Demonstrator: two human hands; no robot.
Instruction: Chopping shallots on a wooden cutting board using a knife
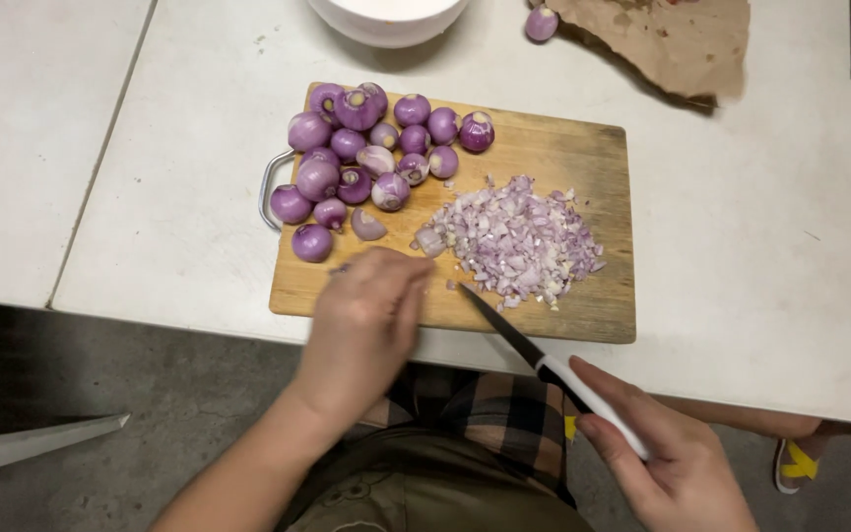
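Clearly the right hand (677,463) grips the knife (544,360) while the left hand (366,320) curls over something hidden beside the chopped shallots (519,241), so fingertips risk a nick if the blade slips.

Purple all over your pale tan wooden cutting board (563,148): the peeled shallots (366,148) run deep violet with creamy white root ends, and your chopped pile (519,241) goes lighter, lilac flecked with white. Your knife (544,365) shows a black blade and a white handle. The table (760,256) is off-white, the bowl (386,20) white, the paper (672,39) brown. Your shirt (485,419) is plaid, brown and dark.
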